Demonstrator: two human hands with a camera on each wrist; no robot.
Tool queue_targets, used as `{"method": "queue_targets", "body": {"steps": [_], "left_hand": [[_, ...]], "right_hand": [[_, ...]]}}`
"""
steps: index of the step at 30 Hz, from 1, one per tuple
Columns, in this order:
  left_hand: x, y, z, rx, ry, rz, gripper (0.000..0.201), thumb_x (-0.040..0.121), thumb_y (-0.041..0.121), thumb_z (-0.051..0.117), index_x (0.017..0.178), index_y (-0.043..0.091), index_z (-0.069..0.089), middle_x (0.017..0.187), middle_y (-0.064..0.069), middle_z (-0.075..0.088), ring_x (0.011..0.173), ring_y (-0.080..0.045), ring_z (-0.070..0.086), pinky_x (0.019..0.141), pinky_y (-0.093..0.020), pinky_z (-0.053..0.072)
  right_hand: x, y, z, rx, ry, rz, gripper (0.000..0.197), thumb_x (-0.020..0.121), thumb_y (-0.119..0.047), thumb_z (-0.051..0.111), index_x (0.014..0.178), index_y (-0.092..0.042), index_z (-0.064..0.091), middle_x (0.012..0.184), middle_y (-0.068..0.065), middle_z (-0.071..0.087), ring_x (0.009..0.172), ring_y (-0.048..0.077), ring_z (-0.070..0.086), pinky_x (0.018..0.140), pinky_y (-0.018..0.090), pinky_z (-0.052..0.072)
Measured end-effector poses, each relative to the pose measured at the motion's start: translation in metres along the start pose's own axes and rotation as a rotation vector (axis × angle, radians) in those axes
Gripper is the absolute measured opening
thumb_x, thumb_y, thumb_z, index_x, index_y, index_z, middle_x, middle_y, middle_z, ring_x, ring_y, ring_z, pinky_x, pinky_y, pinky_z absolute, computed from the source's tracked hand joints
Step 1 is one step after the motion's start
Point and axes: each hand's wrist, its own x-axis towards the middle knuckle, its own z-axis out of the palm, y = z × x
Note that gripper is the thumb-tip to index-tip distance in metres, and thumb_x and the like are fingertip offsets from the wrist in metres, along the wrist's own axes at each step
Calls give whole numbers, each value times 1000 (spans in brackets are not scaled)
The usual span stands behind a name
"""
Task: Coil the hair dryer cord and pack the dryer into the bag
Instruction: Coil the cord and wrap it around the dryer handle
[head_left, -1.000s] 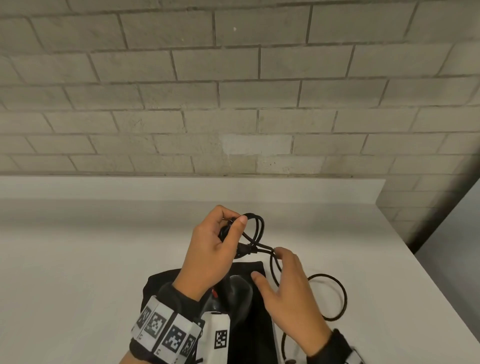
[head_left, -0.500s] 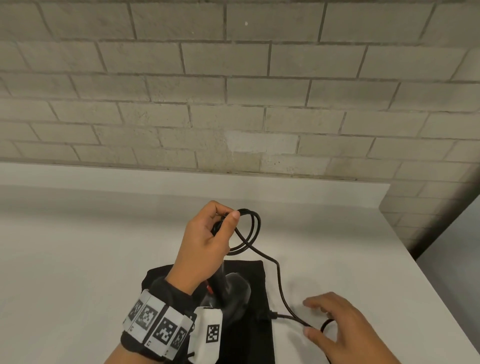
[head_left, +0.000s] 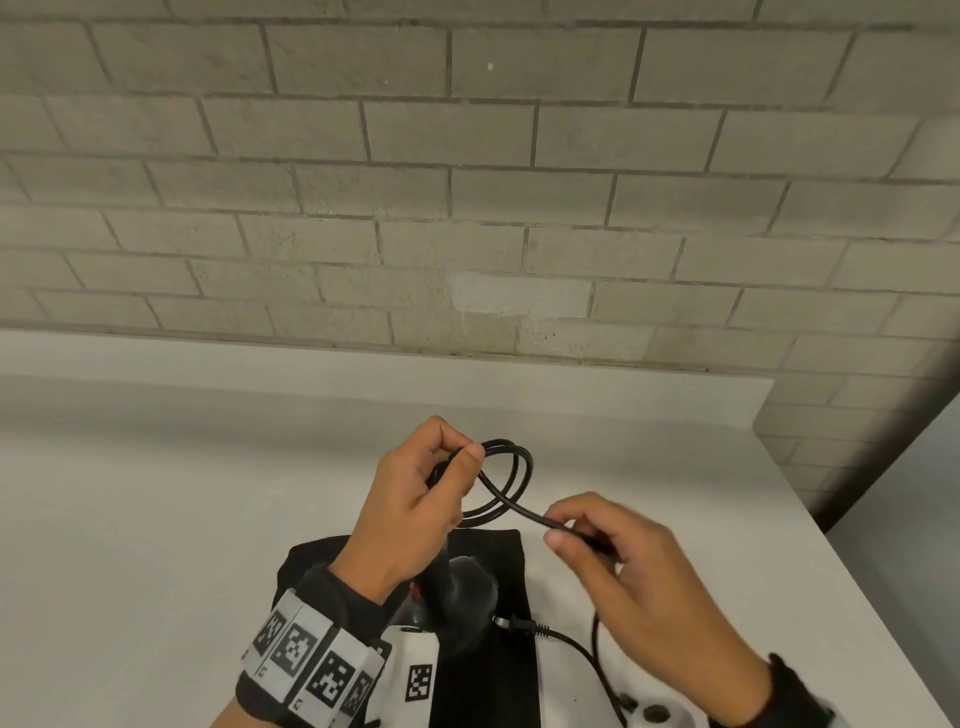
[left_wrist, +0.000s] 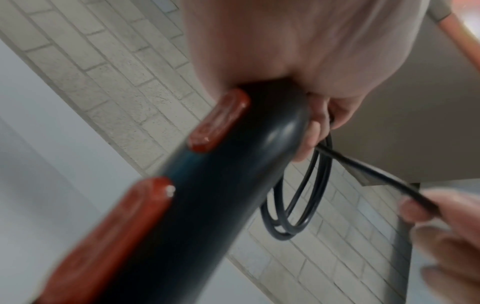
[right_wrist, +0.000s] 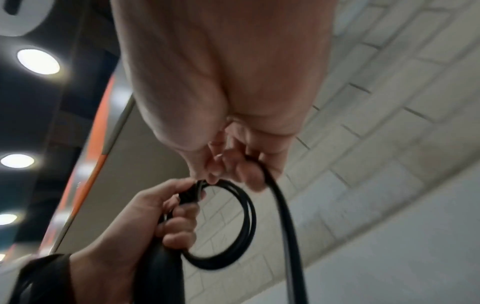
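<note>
left hand (head_left: 415, 499): gripping dryer handle (left_wrist: 207, 185) plus cord (head_left: 511, 470) loops, frame centre | right hand (head_left: 639, 566): pinching cord, lower right | bag (head_left: 483, 675): on surface (head_left: 156, 519)

The head view looks forward and down from above onto the white tabletop (head_left: 156, 519), facing the brick wall (head_left: 467, 182) behind its far edge, with both hands low in the middle. The left wrist view sits very close under the left hand (left_wrist: 298, 51), looking up along the dryer handle (left_wrist: 207, 185) toward that wall. The right wrist view looks up from close under the right hand (right_wrist: 221, 72), facing wall and ceiling lights (right_wrist: 38, 61). All three views share the cord loops (head_left: 511, 467) held between the hands.
</note>
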Motion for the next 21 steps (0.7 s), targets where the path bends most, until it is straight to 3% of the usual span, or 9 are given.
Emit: {"method": "queue_targets", "body": {"steps": [3, 8, 12, 14, 16, 18, 21], "left_hand": [[-3, 1, 2, 80, -29, 32, 18, 87, 48, 55, 78, 32, 56, 58, 12, 51, 46, -5, 40, 49, -22, 37], [-9, 8, 13, 164, -118, 107, 26, 82, 46, 66, 86, 22, 58, 62, 1, 57, 53, -4, 49, 53, -14, 40], [-15, 13, 23, 209, -217, 133, 28, 77, 34, 81, 85, 28, 54, 54, 9, 47, 48, -5, 43, 50, -20, 40], [-17, 12, 27, 241, -207, 148, 28, 79, 31, 80, 82, 32, 52, 53, 9, 47, 47, -5, 44, 50, -26, 43], [-18, 10, 28, 241, -190, 142, 29, 83, 29, 76, 79, 40, 50, 52, 11, 46, 47, -4, 43, 50, -23, 42], [-19, 9, 28, 236, -189, 132, 23, 85, 30, 72, 79, 36, 51, 54, 11, 46, 47, -4, 43, 50, -20, 41], [-22, 11, 28, 239, -199, 128, 17, 84, 34, 64, 83, 21, 55, 57, 2, 49, 50, -6, 46, 52, -23, 45]], "right_hand": [[10, -11, -22, -124, 76, -201, 10, 94, -26, 61, 96, -21, 69, 79, -15, 60, 72, 3, 55, 66, 6, 37], [29, -26, -38, -141, 63, -288, 9, 91, -17, 63, 94, -16, 71, 75, -16, 54, 67, -2, 49, 65, 7, 34], [41, -34, -38, -63, 51, -283, 8, 90, -17, 65, 92, -15, 72, 75, -12, 60, 66, 2, 52, 63, 7, 36], [46, -34, -36, -26, 60, -255, 9, 90, -19, 65, 91, -16, 73, 75, -10, 63, 67, 6, 54, 63, 8, 37], [48, -31, -32, 24, 80, -206, 9, 89, -21, 65, 90, -17, 73, 78, -9, 66, 72, 10, 59, 63, 13, 43], [50, -27, -28, 95, 95, -152, 8, 89, -19, 66, 90, -16, 73, 82, -8, 70, 80, 13, 65, 69, 19, 50], [51, -20, -20, 161, 85, -92, 8, 89, -19, 65, 89, -16, 73, 82, -6, 71, 82, 12, 67, 73, 20, 52]]}}
